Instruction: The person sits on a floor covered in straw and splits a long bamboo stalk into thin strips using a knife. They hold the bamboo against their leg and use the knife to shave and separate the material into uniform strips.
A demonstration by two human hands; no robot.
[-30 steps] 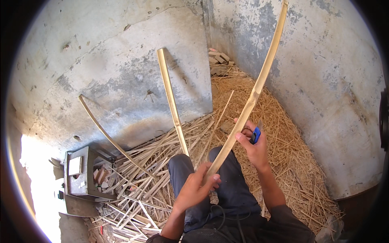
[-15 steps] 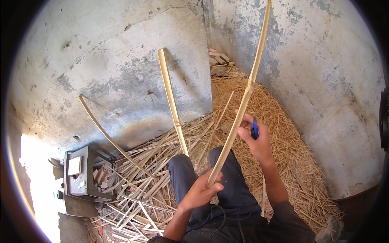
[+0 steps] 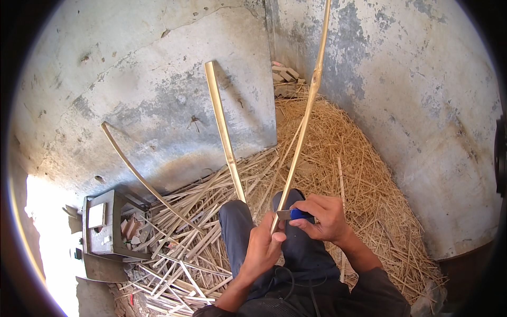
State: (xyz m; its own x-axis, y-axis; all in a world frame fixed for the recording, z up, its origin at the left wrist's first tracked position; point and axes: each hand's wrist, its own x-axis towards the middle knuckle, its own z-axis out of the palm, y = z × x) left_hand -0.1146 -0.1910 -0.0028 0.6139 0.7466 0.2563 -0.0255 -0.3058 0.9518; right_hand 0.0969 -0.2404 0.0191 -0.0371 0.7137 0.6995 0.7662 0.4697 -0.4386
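Observation:
A long pale bamboo strip slants up and away from between my knees, with a knobby node partway along it. My left hand is closed around its lower end. In my right hand is a knife with a blue handle. Its short blade lies across the strip just above my left fingers, apparently touching it. My right fingers wrap the handle and hide part of it.
A second bamboo strip leans on the wall beyond my left knee. Farther left, a thin curved strip leans too. Loose slats and shavings cover the floor. A box-like wooden piece stands left; bricks lie in the corner.
My right hand has come down and left, bringing the knife blade to the strip. The strip has shifted left and appears turned and narrower; my left hand has moved slightly.

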